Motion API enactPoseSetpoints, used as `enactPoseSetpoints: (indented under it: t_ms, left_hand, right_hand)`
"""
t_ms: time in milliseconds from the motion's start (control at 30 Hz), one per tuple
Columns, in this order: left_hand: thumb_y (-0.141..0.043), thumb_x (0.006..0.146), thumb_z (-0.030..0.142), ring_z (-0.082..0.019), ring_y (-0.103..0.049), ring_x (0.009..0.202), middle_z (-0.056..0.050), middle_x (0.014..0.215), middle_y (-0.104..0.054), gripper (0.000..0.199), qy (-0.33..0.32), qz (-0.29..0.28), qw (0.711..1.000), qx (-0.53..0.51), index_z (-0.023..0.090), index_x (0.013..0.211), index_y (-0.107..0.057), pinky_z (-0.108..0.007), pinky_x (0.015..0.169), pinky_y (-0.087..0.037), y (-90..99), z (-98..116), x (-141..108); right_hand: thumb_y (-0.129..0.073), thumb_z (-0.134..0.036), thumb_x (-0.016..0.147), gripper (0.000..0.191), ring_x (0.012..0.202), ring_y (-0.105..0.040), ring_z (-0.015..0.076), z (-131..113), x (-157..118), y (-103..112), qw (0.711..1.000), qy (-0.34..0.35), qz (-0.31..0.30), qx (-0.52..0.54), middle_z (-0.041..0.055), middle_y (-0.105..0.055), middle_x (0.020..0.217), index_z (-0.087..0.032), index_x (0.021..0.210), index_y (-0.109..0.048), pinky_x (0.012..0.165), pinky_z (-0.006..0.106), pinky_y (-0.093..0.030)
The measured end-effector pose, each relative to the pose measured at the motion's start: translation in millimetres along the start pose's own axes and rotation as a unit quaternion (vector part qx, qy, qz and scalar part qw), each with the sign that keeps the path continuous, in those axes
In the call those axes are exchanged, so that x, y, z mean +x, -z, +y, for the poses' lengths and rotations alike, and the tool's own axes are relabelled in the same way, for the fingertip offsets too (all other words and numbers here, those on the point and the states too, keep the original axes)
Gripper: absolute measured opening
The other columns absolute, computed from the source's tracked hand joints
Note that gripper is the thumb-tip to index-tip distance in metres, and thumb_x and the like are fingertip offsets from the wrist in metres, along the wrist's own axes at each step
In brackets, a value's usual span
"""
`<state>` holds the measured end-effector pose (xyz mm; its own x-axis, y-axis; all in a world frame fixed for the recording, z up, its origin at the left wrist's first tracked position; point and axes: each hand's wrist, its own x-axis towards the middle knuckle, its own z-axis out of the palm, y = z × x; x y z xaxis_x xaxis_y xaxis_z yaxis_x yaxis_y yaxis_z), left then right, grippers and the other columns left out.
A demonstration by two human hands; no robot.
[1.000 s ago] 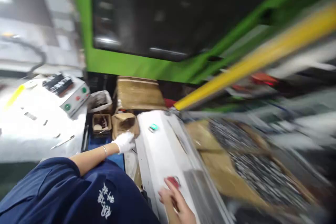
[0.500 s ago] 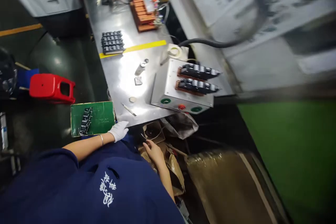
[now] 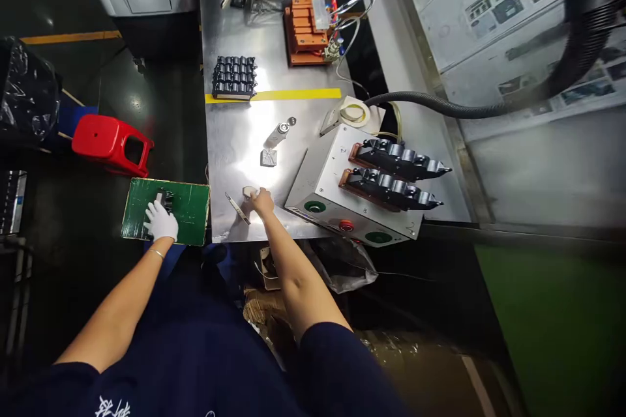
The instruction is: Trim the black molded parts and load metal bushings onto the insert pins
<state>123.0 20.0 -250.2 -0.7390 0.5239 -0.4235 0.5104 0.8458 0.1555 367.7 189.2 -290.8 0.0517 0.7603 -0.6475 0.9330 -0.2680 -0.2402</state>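
Observation:
My left hand (image 3: 162, 220), in a white glove, lies over a black part with rounded ridges (image 3: 167, 198) on the green board (image 3: 190, 208). Its fingers curl over the part and hide most of it. Bare, my right hand (image 3: 263, 201) is at the near end of the metal table (image 3: 229, 169), its fingertips pinching the edge of a small pale round disc (image 3: 249, 191). A thin flat metal strip (image 3: 237, 208) lies just left of that hand. Beyond it are a small silvery block (image 3: 268, 157) and a silver cylinder (image 3: 276, 135).
A grey box with buttons (image 3: 317, 172) carries two black ridged parts (image 3: 391, 189) at the right. More black parts (image 3: 235, 77) stand in rows by a yellow tape line (image 3: 298, 94). Farther back sits an orange fixture (image 3: 306, 32). A red stool (image 3: 110, 140) stands left.
My left hand has moved left from the table corner onto the black part on the green board. My right hand has risen from below the table edge to the pale disc. The view has shifted.

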Motion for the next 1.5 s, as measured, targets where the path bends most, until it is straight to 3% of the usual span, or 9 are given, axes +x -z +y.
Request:
enactPoseSetpoints:
  t_ms: [100, 267, 400, 500, 667, 867, 1133, 1367, 1500]
  left_hand:
    - [-0.054, 0.085, 0.031, -0.040, -0.011, 0.148, -0.024, 0.160, -0.013, 0.073, -0.003, -0.001, 0.998, -0.057, 0.013, 0.150, -0.023, -0.065, 0.112, -0.018, -18.8, 7, -7]
    - [-0.075, 0.071, 0.046, -0.035, -0.060, 0.114, -0.024, 0.123, -0.062, 0.071, 0.028, -0.082, 0.975, -0.205, 0.009, 0.128, -0.053, -0.048, 0.097, -0.046, -10.0, -30, 17]
    - [-0.067, 0.080, 0.051, -0.023, -0.067, 0.084, -0.015, 0.097, -0.072, 0.047, 0.014, -0.154, 0.931, -0.331, 0.011, 0.104, -0.065, -0.037, 0.079, -0.054, -7.7, -47, 39]
    - [-0.064, 0.080, 0.055, -0.021, -0.066, 0.084, -0.014, 0.095, -0.072, 0.049, 0.006, -0.189, 0.898, -0.398, 0.011, 0.101, -0.066, -0.035, 0.080, -0.053, -16.8, -48, 55]
    - [-0.060, 0.082, 0.056, -0.021, -0.065, 0.089, -0.011, 0.092, -0.073, 0.048, 0.023, -0.233, 0.854, -0.464, 0.012, 0.101, -0.068, -0.033, 0.084, -0.050, -39.8, -59, 57]
    - [-0.060, 0.085, 0.048, -0.018, -0.064, 0.084, -0.008, 0.087, -0.072, 0.041, 0.054, -0.271, 0.830, -0.485, 0.012, 0.102, -0.068, -0.032, 0.081, -0.050, -69.4, -70, 43]
    - [-0.058, 0.088, 0.047, -0.016, -0.063, 0.078, -0.004, 0.080, -0.067, 0.036, 0.055, -0.311, 0.799, -0.512, 0.012, 0.086, -0.066, -0.036, 0.080, -0.050, -78.0, -75, 50]
    - [-0.057, 0.085, 0.053, -0.015, -0.056, 0.074, -0.006, 0.075, -0.066, 0.044, 0.049, -0.324, 0.780, -0.533, 0.010, 0.084, -0.068, -0.030, 0.076, -0.045, -82.4, -77, 53]
    - [-0.062, 0.079, 0.057, -0.013, -0.048, 0.063, 0.000, 0.057, -0.054, 0.046, 0.055, -0.325, 0.783, -0.528, 0.013, 0.067, -0.063, -0.029, 0.068, -0.042, -78.4, -77, 54]
  right_hand:
    - [-0.053, -0.042, 0.095, 0.046, 0.111, -0.059, 0.0228, -11, 3, -12, 1.000, -0.005, 0.016, 0.003, 0.0118, -0.054, 0.133, -0.017, 0.133, -0.049, 0.093, 0.045, -0.051]
    - [-0.050, -0.043, 0.095, 0.047, 0.109, -0.059, 0.0203, -18, -5, -12, 1.000, 0.006, 0.019, -0.006, 0.0117, -0.051, 0.133, -0.015, 0.133, -0.048, 0.094, 0.042, -0.050]
    - [-0.034, -0.039, 0.100, 0.048, 0.108, -0.058, 0.0226, -36, -16, -4, 0.999, 0.034, 0.008, -0.026, 0.0204, -0.058, 0.123, -0.004, 0.132, -0.045, 0.088, 0.034, -0.044]
    - [-0.025, -0.042, 0.101, 0.049, 0.107, -0.059, 0.0211, -72, -45, -21, 0.994, 0.100, -0.002, -0.052, 0.0177, -0.063, 0.115, -0.006, 0.122, -0.051, 0.085, 0.029, -0.040]
    - [-0.037, -0.047, 0.099, 0.038, 0.092, -0.067, 0.0213, -154, -102, -87, 0.975, 0.185, -0.048, -0.115, 0.0093, -0.071, 0.097, -0.016, 0.116, -0.051, 0.077, 0.027, -0.044]
    - [-0.021, -0.039, 0.103, 0.038, 0.101, -0.066, 0.0259, -218, -97, -116, 0.967, 0.172, -0.025, -0.184, 0.0184, -0.069, 0.107, -0.011, 0.120, -0.042, 0.084, 0.033, -0.046]
    - [-0.029, -0.035, 0.102, 0.036, 0.087, -0.070, 0.0254, -184, -159, -135, 0.951, 0.130, -0.068, -0.272, 0.0187, -0.070, 0.090, -0.008, 0.109, -0.052, 0.077, 0.031, -0.048]
    - [-0.014, -0.035, 0.104, 0.044, 0.103, -0.065, 0.0231, -226, -110, -123, 0.951, 0.150, -0.021, -0.270, 0.0212, -0.066, 0.110, -0.005, 0.123, -0.041, 0.084, 0.030, -0.045]
    - [-0.030, -0.035, 0.103, 0.036, 0.083, -0.069, 0.0196, -182, -160, -136, 0.949, 0.143, -0.057, -0.275, 0.0145, -0.070, 0.088, -0.006, 0.110, -0.050, 0.073, 0.026, -0.045]
